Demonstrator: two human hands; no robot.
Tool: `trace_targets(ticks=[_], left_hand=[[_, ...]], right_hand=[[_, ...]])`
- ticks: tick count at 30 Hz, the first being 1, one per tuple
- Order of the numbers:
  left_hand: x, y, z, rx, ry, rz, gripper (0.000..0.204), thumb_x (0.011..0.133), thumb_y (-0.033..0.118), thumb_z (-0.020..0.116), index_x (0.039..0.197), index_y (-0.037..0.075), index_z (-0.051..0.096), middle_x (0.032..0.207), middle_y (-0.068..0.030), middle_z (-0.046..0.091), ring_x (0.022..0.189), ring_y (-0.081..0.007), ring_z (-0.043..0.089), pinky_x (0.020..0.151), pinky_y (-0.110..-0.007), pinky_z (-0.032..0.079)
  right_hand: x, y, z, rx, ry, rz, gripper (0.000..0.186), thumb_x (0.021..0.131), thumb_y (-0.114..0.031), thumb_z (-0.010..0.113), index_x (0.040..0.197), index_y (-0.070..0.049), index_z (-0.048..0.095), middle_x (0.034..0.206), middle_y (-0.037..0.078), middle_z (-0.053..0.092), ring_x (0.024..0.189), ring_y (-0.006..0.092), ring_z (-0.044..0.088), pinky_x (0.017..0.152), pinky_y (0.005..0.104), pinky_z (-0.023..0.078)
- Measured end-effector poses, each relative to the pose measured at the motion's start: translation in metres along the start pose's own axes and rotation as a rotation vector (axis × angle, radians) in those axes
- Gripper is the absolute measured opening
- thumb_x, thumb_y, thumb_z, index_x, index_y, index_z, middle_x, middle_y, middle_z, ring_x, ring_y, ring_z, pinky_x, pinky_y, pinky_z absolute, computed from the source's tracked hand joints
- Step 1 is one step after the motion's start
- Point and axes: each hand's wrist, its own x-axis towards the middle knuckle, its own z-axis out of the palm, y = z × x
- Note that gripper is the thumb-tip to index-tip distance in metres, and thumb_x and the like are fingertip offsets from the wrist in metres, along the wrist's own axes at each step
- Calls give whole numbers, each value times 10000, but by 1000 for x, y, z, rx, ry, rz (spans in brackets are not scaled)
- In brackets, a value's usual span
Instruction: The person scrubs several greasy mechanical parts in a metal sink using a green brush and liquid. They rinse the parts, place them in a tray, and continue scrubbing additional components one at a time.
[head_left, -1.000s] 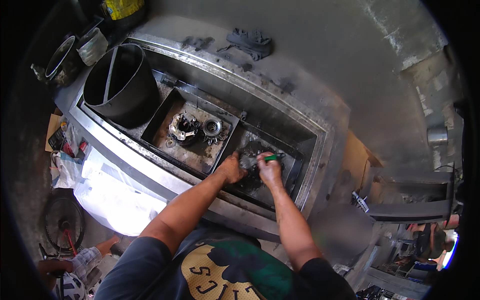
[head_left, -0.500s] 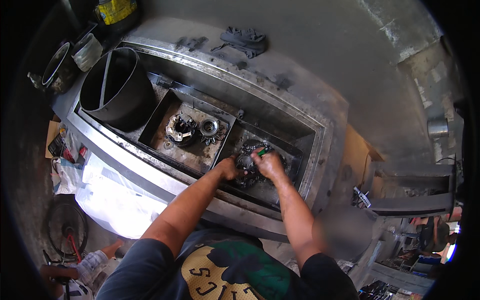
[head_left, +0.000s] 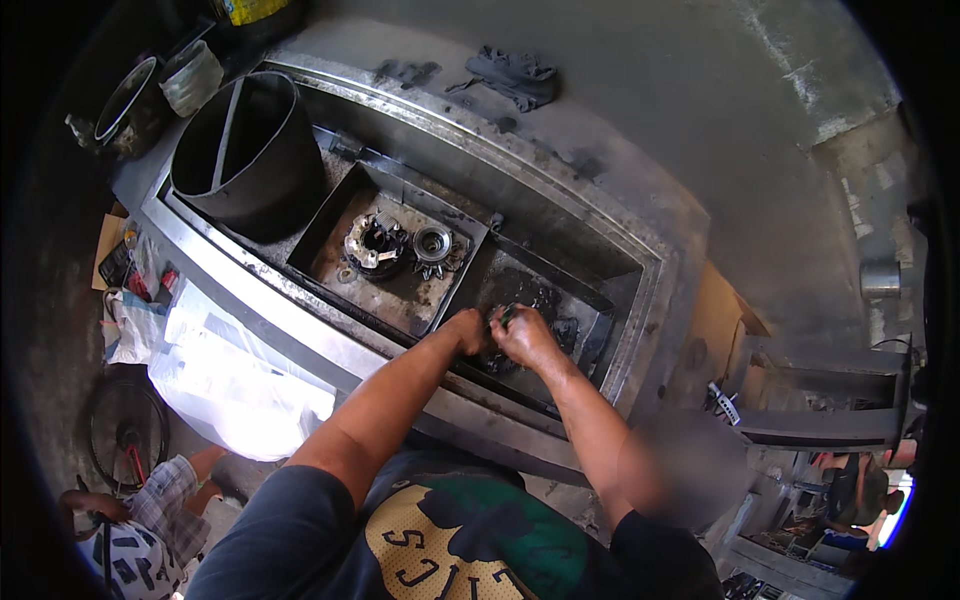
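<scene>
My left hand (head_left: 465, 331) is closed over the right-hand compartment of a metal wash tray; what its fingers hold is hidden. Close beside it, my right hand (head_left: 524, 338) grips a small green-handled tool (head_left: 507, 315), its working end out of sight. Beneath both hands lies a dark, wet, greasy metal part (head_left: 497, 362), mostly covered by them. In the adjoining shallow tray (head_left: 352, 196) sit a round metal housing (head_left: 372, 248) with a bright bracket and a toothed, claw-like rotor (head_left: 433, 245).
A large black drum (head_left: 247, 190) with a crossbar stands at the trough's left end. A dark rag (head_left: 510, 78) lies on the far ledge. White plastic sheeting (head_left: 235, 375) hangs at the near left. Another person (head_left: 150, 515) is at lower left, near a bicycle wheel (head_left: 128, 425).
My right hand has drawn down and left toward my left hand, and the green-handled tool has turned. My left hand has closed up and lifted slightly. The whole view has shifted a little.
</scene>
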Motion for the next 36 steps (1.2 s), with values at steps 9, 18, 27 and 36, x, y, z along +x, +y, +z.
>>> trace_targets(ticks=[9,18,27,36], left_hand=[[5,-4,-7,-56,-34,-54,1226,695,585,916,1575,-60,357,1409,-310,612,1350,-386,590,1155,-405,455],[17,-14,6,-60,78,-125,992,923,580,706,1538,-120,365,1459,-328,562,1394,-436,533,1176,-435,427],[57,-53,25,316,-90,173,853,1023,623,488,1587,-5,368,1442,-341,562,1382,-456,529,1177,-454,417],[20,6,-5,-115,-77,-34,1259,714,691,807,1579,-91,332,1520,-308,519,1407,-392,534,1167,-393,434]], right_hand=[[-2,36,22,200,124,208,168,946,-205,744,1011,-50,743,938,147,741,846,295,724,788,400,571],[-17,98,21,0,253,469,197,979,-231,674,1069,-77,755,1068,173,761,985,373,728,885,452,562],[0,49,0,30,427,102,168,961,-180,711,1057,-44,739,1059,180,752,1018,356,726,896,418,567],[-54,188,47,-110,-8,506,249,980,-286,689,1121,-90,756,1021,160,771,949,376,737,845,439,572]])
